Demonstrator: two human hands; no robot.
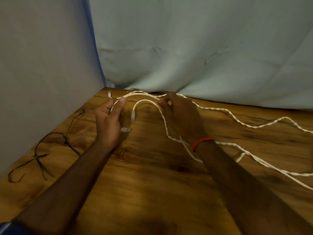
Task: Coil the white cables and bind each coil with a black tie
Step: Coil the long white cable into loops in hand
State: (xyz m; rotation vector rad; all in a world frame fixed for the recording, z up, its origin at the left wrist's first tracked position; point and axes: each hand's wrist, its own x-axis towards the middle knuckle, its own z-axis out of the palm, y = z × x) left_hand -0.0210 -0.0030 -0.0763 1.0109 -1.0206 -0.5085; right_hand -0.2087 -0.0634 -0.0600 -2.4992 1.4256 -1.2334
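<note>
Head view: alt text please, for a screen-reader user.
The left hand and right hand each pinch a white cable, bending it into a loop over a wooden table. Most of the cable trails uncoiled to the right; black ties lie unused at the left.

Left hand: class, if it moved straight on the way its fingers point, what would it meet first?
Likely the loose white plug lying just beyond the left hand and the cable it grips; then the cloth. Depth is unclear.
</note>
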